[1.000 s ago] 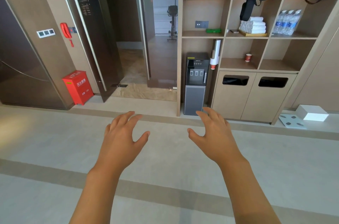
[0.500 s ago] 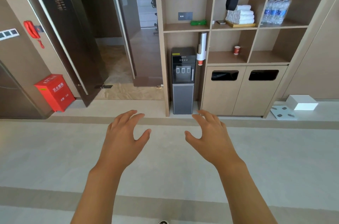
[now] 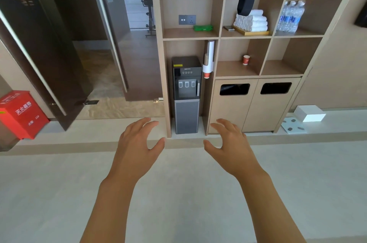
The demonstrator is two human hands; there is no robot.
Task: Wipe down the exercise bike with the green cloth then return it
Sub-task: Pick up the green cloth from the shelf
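The green cloth (image 3: 203, 27) lies folded on a wooden shelf of the wall unit, to the right of a grey socket panel. The black exercise bike (image 3: 148, 14) stands far back in the room beyond the open doorway, partly hidden by the glass door. My left hand (image 3: 137, 149) and my right hand (image 3: 231, 147) are stretched out in front of me at waist height, fingers spread and curled, holding nothing. Both hands are well short of the shelf and below the cloth.
A black water dispenser (image 3: 186, 93) stands under the cloth's shelf, with a cup holder (image 3: 208, 59) beside it. White towels (image 3: 251, 21), water bottles (image 3: 291, 16) and a red cup (image 3: 246, 59) sit on shelves to the right. A red fire box (image 3: 21, 113) stands at left, a white box (image 3: 309, 112) at right.
The shelf unit has come closer and shifted left in view as I walk toward it. Both hands stay out in front, open, in the same pose.
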